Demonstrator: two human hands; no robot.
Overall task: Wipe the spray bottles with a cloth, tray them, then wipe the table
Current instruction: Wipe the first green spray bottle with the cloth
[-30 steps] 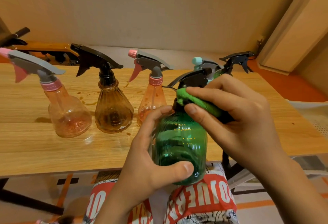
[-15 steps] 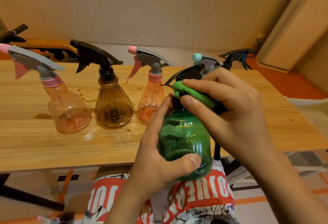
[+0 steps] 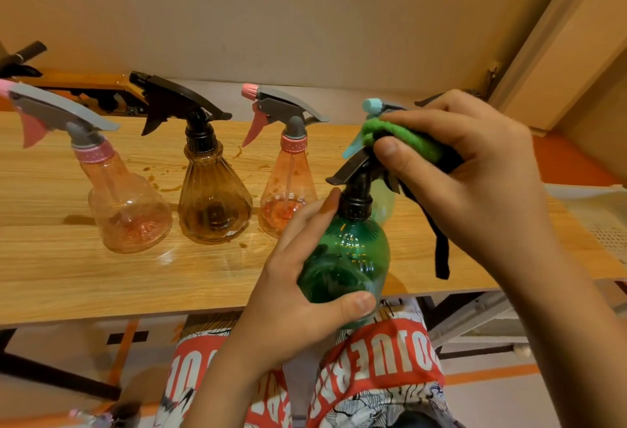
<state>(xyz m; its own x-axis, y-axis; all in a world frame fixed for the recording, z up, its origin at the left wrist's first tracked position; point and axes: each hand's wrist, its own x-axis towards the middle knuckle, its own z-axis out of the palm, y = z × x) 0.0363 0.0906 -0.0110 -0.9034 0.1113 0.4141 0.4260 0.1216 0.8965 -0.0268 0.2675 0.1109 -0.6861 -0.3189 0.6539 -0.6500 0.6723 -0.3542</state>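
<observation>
**Green bottle in hand at the surface's near edge, cloth on its sprayer**

The green spray bottle (image 3: pixel 346 258) is held roughly upright over the near edge of the wooden surface (image 3: pixel 68 278), just above the person's lap. The left hand (image 3: pixel 291 295) grips its body, with the thumb across the front and the index finger reaching up beside the black collar. At the bottle's 1 o'clock the right hand (image 3: pixel 475 169) pinches a folded green cloth (image 3: pixel 403 139) between thumb and fingers, around the top of the black sprayer head (image 3: pixel 353 166). A dark strip (image 3: pixel 441 258) hangs below that hand.

Just behind, at 12 o'clock, stands a pale green bottle with a teal nozzle (image 3: pixel 373 105), partly hidden. At 11 o'clock stands a slim pink bottle (image 3: pixel 288 190), at 10 o'clock an amber ribbed bottle (image 3: pixel 213 203), and farther out toward 9 o'clock a round pink bottle (image 3: pixel 125 210). Brown stains (image 3: pixel 163 186) mark the surface between the round pink bottle and the amber one. At 3 o'clock, past the surface's end, lies a white perforated tray (image 3: pixel 597 217).
</observation>
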